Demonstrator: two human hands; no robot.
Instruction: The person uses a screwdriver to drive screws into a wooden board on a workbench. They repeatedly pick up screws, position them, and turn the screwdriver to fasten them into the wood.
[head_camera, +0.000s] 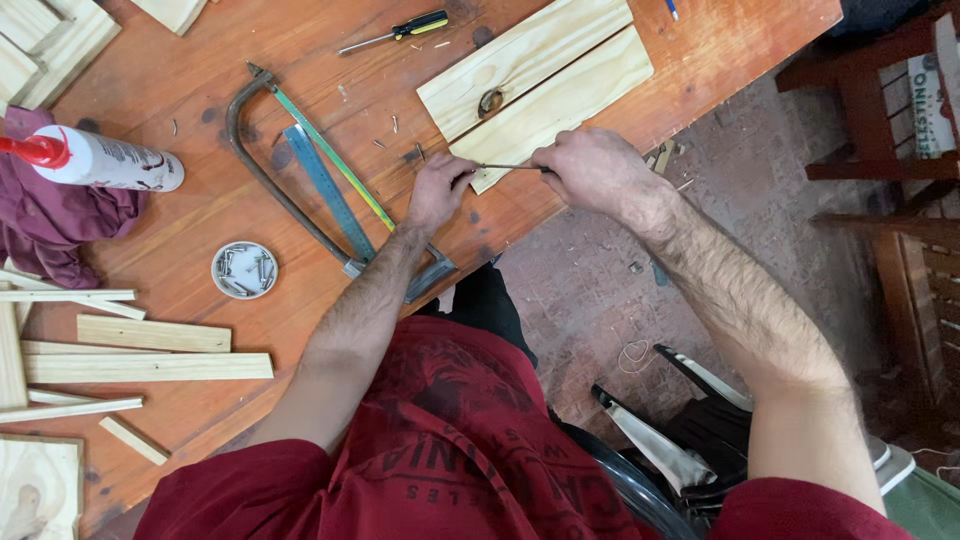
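We see both hands at the table edge, left hand (440, 190) pinching the tip of a thin metal rod (510, 167), right hand (590, 170) closed on its other end, rod against the pine boards (535, 85), hacksaw (300, 180) just left

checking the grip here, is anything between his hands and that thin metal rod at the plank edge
Nothing visible. The left hand pinches one end of the thin metal rod and the right hand grips the other, right at the corner of the pale wooden plank.
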